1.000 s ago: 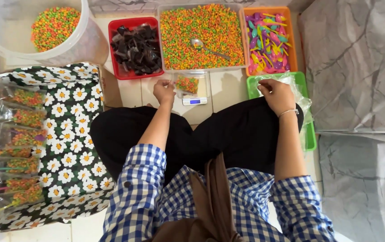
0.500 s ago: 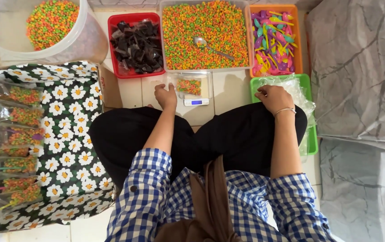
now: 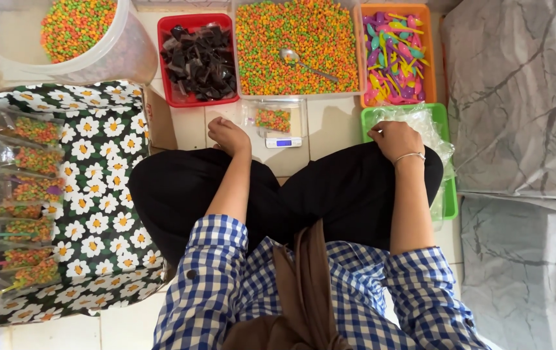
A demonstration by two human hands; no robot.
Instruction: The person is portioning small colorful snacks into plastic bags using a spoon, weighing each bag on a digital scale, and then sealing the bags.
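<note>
Left hand point(image 3: 229, 136) has withdrawn, loosely curled and empty, from the scale point(image 3: 277, 123) (bag left on it); right hand point(image 3: 394, 139) pinches clear bags point(image 3: 424, 123).

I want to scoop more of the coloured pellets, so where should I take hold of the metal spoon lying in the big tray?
Probably by the free end of the handle of the metal spoon, coming from above on its right side. The bowl lies at upper left, sunk in the pellets of the clear tray, while the thin handle slants down to the right on top of them, exposed.
</note>
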